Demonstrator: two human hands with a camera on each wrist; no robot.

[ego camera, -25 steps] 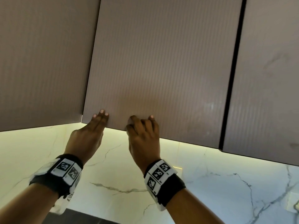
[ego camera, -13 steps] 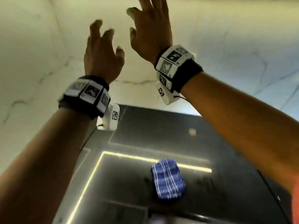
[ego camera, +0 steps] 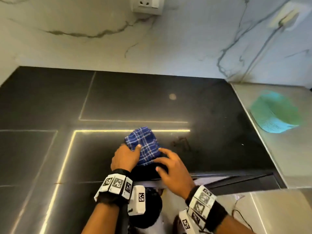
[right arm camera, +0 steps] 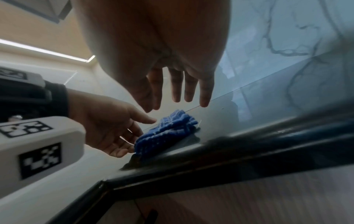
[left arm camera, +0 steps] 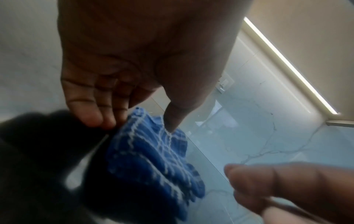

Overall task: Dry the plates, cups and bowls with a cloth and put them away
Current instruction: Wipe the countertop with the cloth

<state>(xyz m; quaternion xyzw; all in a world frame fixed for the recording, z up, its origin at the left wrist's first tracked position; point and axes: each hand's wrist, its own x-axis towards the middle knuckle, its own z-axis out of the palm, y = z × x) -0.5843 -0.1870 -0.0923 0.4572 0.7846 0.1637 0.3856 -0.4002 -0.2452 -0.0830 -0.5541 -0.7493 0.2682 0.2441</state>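
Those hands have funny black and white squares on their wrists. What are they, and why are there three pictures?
No machine here: a person wears bands with printed square markers and small cameras on the wrists, and one camera on the head. The head picture looks down at a shiny black countertop. The other two look along each hand from the wrist, so the palms look huge. On the counter lies a folded blue checked cloth. The left hand touches its edge, thumb on top, fingers at its side, as if starting to pick it up. The right hand hovers beside it with straight fingers, holding nothing. On the steel surface to the right lies something green and blue, too blurry to name.
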